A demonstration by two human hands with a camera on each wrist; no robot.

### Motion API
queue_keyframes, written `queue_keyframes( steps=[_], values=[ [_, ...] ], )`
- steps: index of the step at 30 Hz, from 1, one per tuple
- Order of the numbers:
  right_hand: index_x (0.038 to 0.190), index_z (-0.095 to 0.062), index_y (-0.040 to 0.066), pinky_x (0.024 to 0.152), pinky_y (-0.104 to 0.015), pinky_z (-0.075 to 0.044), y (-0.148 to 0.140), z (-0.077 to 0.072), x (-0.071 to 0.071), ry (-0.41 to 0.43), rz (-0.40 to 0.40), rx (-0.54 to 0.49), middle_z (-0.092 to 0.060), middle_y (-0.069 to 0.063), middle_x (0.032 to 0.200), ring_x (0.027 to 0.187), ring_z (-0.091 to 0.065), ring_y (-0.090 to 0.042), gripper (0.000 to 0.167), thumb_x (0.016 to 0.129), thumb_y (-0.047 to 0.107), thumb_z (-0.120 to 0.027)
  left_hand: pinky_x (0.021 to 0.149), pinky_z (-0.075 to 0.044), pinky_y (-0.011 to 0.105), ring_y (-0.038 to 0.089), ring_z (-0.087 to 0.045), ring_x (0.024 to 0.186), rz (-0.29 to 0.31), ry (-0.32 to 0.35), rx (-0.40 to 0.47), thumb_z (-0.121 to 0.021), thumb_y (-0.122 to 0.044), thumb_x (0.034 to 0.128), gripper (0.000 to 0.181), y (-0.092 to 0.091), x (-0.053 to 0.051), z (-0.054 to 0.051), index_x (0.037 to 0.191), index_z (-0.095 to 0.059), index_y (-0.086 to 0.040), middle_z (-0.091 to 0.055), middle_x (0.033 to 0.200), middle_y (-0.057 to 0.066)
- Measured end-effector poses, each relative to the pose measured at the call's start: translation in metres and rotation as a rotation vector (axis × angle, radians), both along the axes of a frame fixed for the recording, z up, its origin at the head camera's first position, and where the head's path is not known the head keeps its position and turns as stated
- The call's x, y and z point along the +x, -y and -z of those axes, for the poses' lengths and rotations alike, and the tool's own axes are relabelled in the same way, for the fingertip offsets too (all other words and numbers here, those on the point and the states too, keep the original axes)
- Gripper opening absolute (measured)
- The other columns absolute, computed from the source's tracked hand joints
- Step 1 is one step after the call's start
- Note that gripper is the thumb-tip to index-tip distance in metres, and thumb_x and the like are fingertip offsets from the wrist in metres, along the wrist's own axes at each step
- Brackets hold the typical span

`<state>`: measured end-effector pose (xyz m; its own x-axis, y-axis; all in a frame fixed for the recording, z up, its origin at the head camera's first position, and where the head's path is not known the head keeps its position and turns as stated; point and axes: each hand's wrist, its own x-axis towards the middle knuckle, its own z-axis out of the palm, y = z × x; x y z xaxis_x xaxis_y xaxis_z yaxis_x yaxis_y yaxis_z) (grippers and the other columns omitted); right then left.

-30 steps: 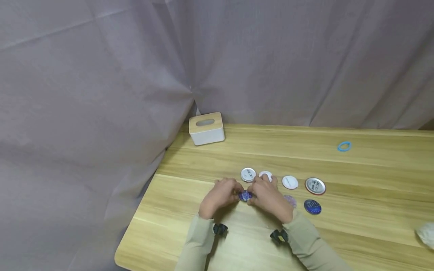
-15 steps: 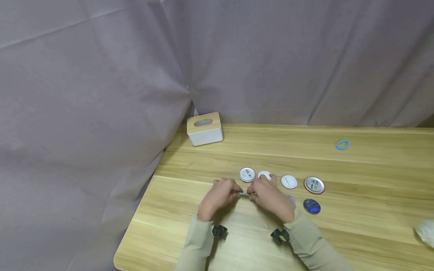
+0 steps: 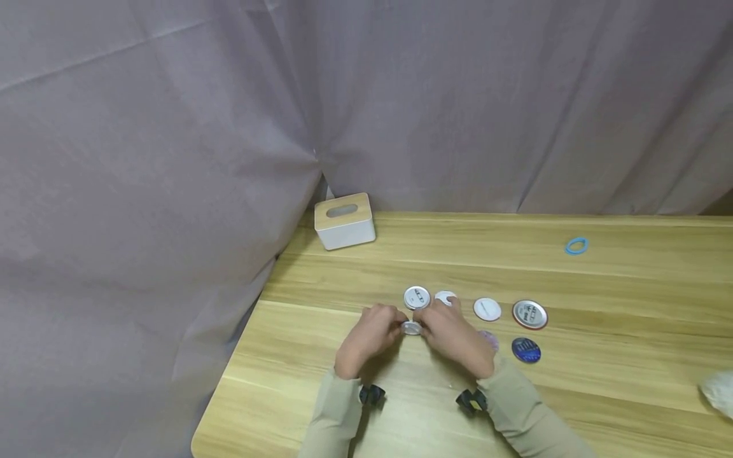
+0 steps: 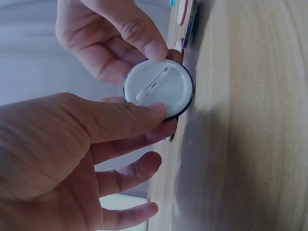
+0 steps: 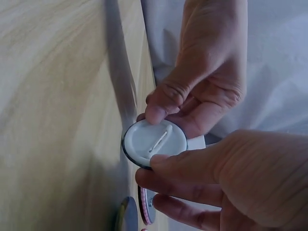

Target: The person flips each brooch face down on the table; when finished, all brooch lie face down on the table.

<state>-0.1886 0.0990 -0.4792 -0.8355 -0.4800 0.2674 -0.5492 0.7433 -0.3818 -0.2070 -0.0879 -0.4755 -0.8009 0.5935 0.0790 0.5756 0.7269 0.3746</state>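
Note:
Both hands pinch one round badge (image 3: 411,327), its white back with a pin facing the wrist cameras. My left hand (image 3: 371,336) grips its left edge, thumb on the back and fingers behind, as the badge (image 4: 159,89) shows in the left wrist view. On the opposite edge my right hand (image 3: 455,334) holds it the same way; the right wrist view shows the badge (image 5: 155,143) between both thumbs. Just beyond the hands lie a silver-backed badge (image 3: 417,298) and a white badge (image 3: 443,296), the latter partly covered by the right hand.
Right of the hands lie a white badge (image 3: 487,309), a red-rimmed silver badge (image 3: 530,314), a blue badge (image 3: 526,350) and a partly hidden pink-purple badge (image 3: 490,339). Farther back are a tissue box (image 3: 345,221) and a blue ring (image 3: 576,246). Something whitish (image 3: 718,392) sits far right.
Between the hands, the badge has turned over: its blue-purple face showed in the head view, then its edge, and now its pale back. Both hands have stayed nearly in place.

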Motion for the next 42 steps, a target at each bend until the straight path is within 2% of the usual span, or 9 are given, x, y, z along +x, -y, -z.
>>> queue_keyframes(
  steps=[6,9,12,16,23,30,34,42],
  values=[
    [0.084,-0.058,0.008,0.083,-0.057,-0.04,0.005,0.006,0.0,-0.085,0.019,-0.047,-0.06,-0.002,0.072,0.073,-0.06,-0.026,0.02,0.077,-0.006,-0.07,0.066,-0.049,0.034,0.013,-0.061,0.068,-0.019,-0.041,0.022,-0.072,-0.003,0.0857,0.013,-0.001,0.0,0.002,0.082,-0.073,-0.015,-0.068,0.074,-0.006],
    [0.087,-0.058,0.008,0.085,-0.059,-0.04,0.007,0.007,0.0,-0.092,0.028,-0.068,-0.061,-0.004,0.073,0.074,-0.06,-0.027,0.022,0.074,-0.007,-0.069,0.068,-0.05,0.035,0.016,-0.064,0.071,-0.043,-0.026,0.03,-0.075,-0.003,0.0841,0.01,-0.001,-0.001,0.005,0.088,-0.071,-0.012,-0.07,0.076,-0.004],
    [0.086,-0.057,0.008,0.085,-0.06,-0.04,0.008,0.009,0.001,-0.103,0.035,-0.075,-0.059,-0.004,0.072,0.075,-0.059,-0.028,0.026,0.071,-0.008,-0.07,0.07,-0.051,0.037,0.018,-0.065,0.075,-0.066,-0.004,0.045,-0.077,-0.004,0.0824,0.017,-0.001,-0.002,0.006,0.096,-0.068,-0.01,-0.07,0.077,-0.002],
    [0.084,-0.056,0.009,0.082,-0.061,-0.04,0.009,0.011,0.001,-0.133,0.05,-0.074,-0.056,-0.002,0.071,0.077,-0.056,-0.029,0.03,0.067,-0.008,-0.074,0.071,-0.05,0.038,0.019,-0.062,0.075,-0.085,0.007,0.046,-0.077,-0.005,0.082,0.019,-0.001,-0.001,0.008,0.097,-0.067,-0.01,-0.066,0.077,-0.003],
    [0.088,-0.059,0.008,0.084,-0.062,-0.041,0.013,0.013,0.002,-0.103,0.078,-0.026,-0.062,-0.008,0.083,0.086,-0.054,-0.032,0.031,0.066,-0.006,-0.076,0.077,-0.048,0.045,0.026,-0.054,0.092,-0.14,-0.016,0.007,-0.081,-0.011,0.0804,0.018,-0.003,0.002,0.009,0.095,-0.07,-0.01,-0.063,0.09,0.003],
    [0.093,-0.066,0.003,0.081,-0.06,-0.042,0.014,0.015,0.002,-0.162,0.076,0.011,-0.061,-0.013,0.087,0.09,-0.054,-0.036,0.026,0.07,-0.006,-0.072,0.085,-0.04,0.049,0.029,-0.049,0.103,-0.191,0.036,-0.033,-0.078,-0.015,0.084,0.016,-0.007,0.002,0.008,0.099,-0.073,-0.01,-0.062,0.1,0.006],
    [0.093,-0.066,0.002,0.082,-0.061,-0.041,0.014,0.014,0.003,-0.164,0.073,0.025,-0.061,-0.013,0.086,0.09,-0.054,-0.036,0.023,0.072,-0.007,-0.07,0.084,-0.039,0.049,0.029,-0.049,0.102,-0.189,0.03,-0.047,-0.076,-0.014,0.0845,0.011,-0.008,0.002,0.008,0.095,-0.074,-0.011,-0.063,0.102,0.007],
    [0.085,-0.066,0.003,0.084,-0.065,-0.04,0.015,0.014,0.005,-0.103,0.072,0.033,-0.059,-0.013,0.089,0.096,-0.053,-0.039,0.013,0.076,-0.006,-0.068,0.08,-0.037,0.047,0.03,-0.05,0.101,-0.205,0.013,-0.083,-0.073,-0.014,0.0851,0.008,-0.009,0.004,0.008,0.092,-0.074,-0.012,-0.062,0.104,0.007]
  ],
)
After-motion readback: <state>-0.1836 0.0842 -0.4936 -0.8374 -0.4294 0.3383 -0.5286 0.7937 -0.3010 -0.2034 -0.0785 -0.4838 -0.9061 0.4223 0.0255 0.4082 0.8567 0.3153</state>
